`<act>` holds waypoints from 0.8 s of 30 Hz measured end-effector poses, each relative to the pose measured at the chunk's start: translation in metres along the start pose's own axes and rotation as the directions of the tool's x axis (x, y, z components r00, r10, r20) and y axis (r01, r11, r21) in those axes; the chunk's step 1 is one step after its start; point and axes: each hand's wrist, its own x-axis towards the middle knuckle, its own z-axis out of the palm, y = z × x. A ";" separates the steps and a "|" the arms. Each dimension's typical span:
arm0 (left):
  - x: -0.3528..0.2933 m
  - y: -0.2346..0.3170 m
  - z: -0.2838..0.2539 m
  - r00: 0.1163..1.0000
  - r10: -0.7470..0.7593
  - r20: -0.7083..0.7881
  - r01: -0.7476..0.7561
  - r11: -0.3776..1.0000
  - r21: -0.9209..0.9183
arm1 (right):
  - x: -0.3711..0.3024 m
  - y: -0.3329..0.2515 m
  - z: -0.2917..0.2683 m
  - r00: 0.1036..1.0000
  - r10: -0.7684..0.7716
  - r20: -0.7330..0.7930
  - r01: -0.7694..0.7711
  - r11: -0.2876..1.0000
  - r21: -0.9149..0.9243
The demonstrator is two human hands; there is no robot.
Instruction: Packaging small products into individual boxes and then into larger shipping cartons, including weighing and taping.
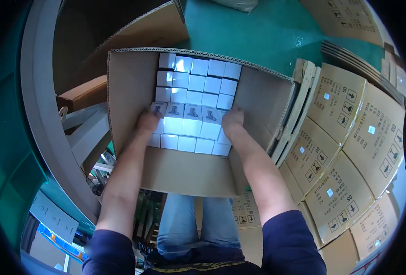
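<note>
Both my arms reach down into a large open cardboard carton (189, 172). Several rows of small white boxes (196, 83) fill its bottom. My left hand (149, 121) and my right hand (233, 122) press on opposite ends of one row of white boxes with a printed picture (192, 112). This row stands higher than the rows around it and tilts, so its printed sides show. My fingers close round the two end boxes; some fingertips are hidden between box and carton wall. Another row of white boxes (186, 143) lies nearer to me.
On the right, closed printed cartons (330, 192) are stacked beside wooden boards (299, 107). Flattened cardboard sheets (363, 68) lie behind them. At the left stands a grey metal frame (42, 91) by another open carton (143, 34). Green floor (258, 30) shows beyond.
</note>
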 end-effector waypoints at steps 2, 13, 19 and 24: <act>-0.003 0.010 0.003 0.917 0.341 -0.205 -0.264 0.906 0.330 | 0.003 -0.006 0.010 0.912 -0.192 -0.361 0.275 0.942 0.193; -0.117 0.045 -0.018 0.934 0.038 -0.354 -0.264 0.740 -0.618 | -0.091 -0.043 -0.011 0.717 0.023 -0.697 0.590 0.513 0.624; -0.417 0.011 -0.045 0.770 0.082 -0.632 -0.556 0.574 -0.602 | -0.364 -0.113 -0.073 0.533 -0.079 -0.842 0.843 -0.039 0.537; -0.599 -0.062 -0.053 0.524 -0.057 -0.850 -0.604 0.679 -0.418 | -0.466 -0.302 -0.094 0.198 -0.616 -0.763 0.964 0.264 0.037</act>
